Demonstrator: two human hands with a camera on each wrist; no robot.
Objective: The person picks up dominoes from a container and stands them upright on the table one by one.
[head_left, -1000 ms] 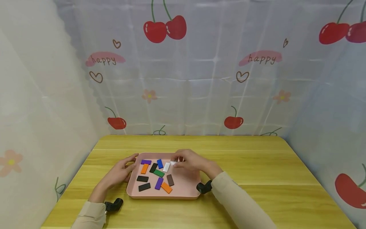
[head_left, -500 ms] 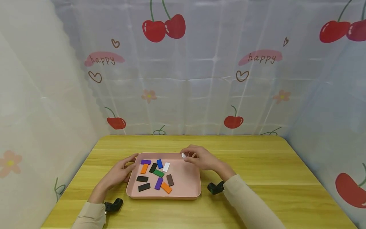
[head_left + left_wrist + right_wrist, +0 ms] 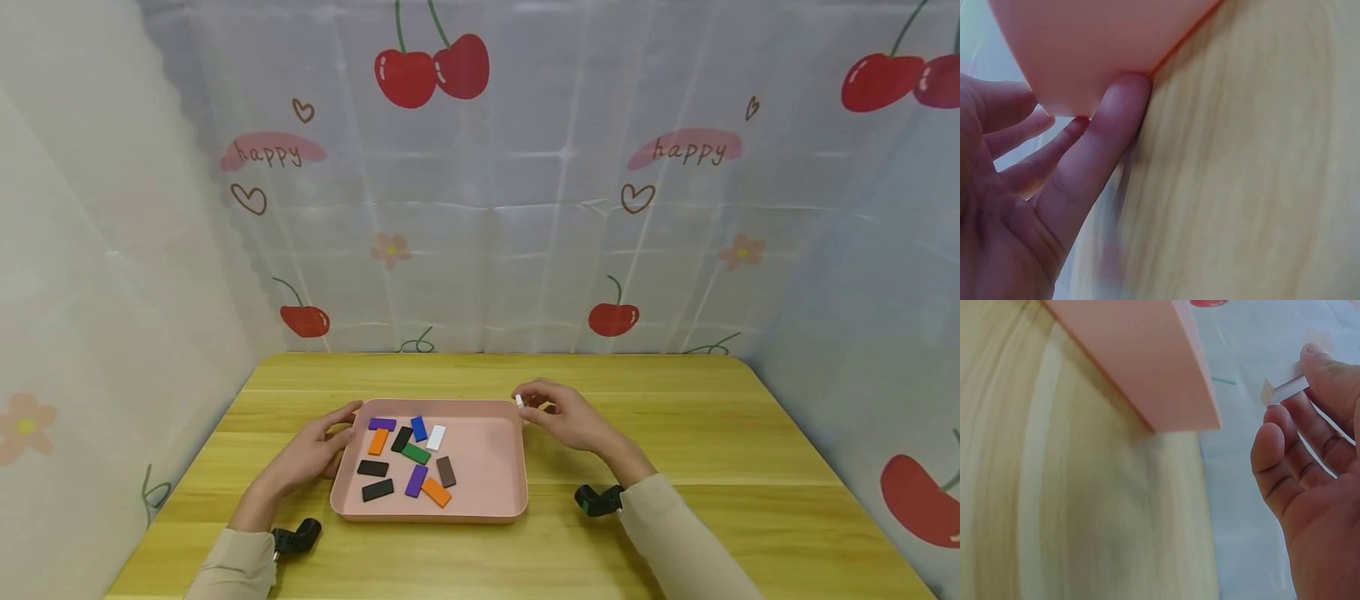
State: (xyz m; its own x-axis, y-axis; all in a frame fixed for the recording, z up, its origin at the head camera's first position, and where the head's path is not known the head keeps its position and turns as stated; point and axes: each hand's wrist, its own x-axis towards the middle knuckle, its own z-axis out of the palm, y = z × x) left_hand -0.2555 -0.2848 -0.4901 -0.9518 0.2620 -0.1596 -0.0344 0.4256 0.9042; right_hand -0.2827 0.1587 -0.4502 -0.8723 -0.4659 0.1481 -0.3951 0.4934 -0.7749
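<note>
Right hand [image 3: 567,418]: pinches one white tile [image 3: 519,402] between its fingertips. Over the past second it has drawn back out of the pink tray [image 3: 491,467], moving to its own right, and is now at the tray's far right corner.
White tile position: raised at the tips of the right hand, not set down.
Left hand [image 3: 311,456]: fingers spread, touching the tray from outside at its far left corner. Position effectively unchanged over the same interval.
Effect on the work: the held tile is now separated from the group. The left hand, by judgement, serves to steady the tray.
Tray contents: between the hands, mostly nearer the left hand. Two purple tiles [image 3: 382,425], two orange tiles [image 3: 378,442], three black tiles [image 3: 373,468], one blue tile [image 3: 418,429], one green tile [image 3: 416,453], one brown tile [image 3: 446,472] and a second white tile [image 3: 436,438] lie in unchanged places.
Head view only: the tray's interior, all loose tiles and both hands together on the table [image 3: 637,533].
Left wrist view only: close contact of the left hand's digits with the outer wall.
Right wrist view only: the held tile's beige end face, and a visible gap between tile and tray.
</note>
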